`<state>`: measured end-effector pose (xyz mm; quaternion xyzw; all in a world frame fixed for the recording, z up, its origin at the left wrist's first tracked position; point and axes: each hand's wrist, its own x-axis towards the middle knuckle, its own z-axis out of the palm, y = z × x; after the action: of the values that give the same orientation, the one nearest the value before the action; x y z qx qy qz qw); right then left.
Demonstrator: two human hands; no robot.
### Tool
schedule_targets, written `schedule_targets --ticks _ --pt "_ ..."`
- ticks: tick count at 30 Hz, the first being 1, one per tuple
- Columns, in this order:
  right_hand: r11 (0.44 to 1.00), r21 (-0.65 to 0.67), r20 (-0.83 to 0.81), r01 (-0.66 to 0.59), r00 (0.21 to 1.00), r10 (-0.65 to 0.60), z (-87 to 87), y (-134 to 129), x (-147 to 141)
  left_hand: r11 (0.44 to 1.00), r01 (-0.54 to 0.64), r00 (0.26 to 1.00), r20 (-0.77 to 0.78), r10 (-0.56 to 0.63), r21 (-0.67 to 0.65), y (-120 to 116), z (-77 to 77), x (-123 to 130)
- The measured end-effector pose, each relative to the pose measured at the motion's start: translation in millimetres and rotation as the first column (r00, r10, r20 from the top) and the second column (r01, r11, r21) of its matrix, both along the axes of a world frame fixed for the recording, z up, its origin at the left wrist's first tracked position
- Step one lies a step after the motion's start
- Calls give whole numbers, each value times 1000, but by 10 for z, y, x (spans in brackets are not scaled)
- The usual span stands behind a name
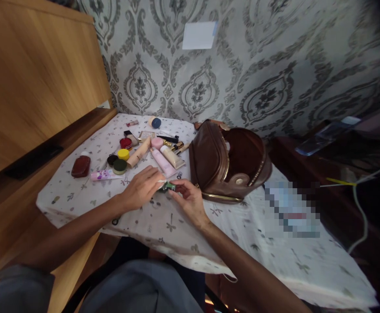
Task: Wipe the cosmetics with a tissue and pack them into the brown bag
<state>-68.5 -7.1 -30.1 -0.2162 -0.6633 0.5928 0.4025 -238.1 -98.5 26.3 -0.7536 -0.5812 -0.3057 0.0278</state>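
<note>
My right hand [191, 203] pinches the right end of a small green container [168, 187] between thumb and fingers, just above the cloth. From the other side my left hand [143, 188] closes over its left end, with a bit of something white at the fingertips; what that is I cannot make out. Just beyond the hands lie a pink tube [163, 161] and a cream tube with a white cap [173, 157]. A pink-and-purple patterned tube [106, 175] rests left of my left hand. To the right of my right hand stands a brown bag [209, 152], its zip undone.
Several cosmetics spread over the cloth-covered table [137, 239], among them a beige tube [139, 153], a yellow-lidded jar [123, 154], a dark green jar [119, 166] and a red-brown bottle [81, 166]. A wooden cabinet [42, 74] borders the left. Cables [362, 208] hang at right.
</note>
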Motion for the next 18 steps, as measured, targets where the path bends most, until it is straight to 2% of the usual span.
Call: schedule_targets --ticks 5,10,14,18 --pt "999 -9 13 -41 999 41 20 -6 26 996 -83 996 29 84 -22 -137 -101 -318" --pt "981 -149 13 -125 992 129 32 -9 14 986 -161 984 70 163 -36 -251 -224 -577" --pt "973 -191 -19 -126 992 125 53 7 -6 978 -202 972 107 207 -52 -294 -286 -675" --pt "978 -185 -29 -102 995 98 69 20 -6 978 -205 972 105 209 -48 -305 -269 -638"
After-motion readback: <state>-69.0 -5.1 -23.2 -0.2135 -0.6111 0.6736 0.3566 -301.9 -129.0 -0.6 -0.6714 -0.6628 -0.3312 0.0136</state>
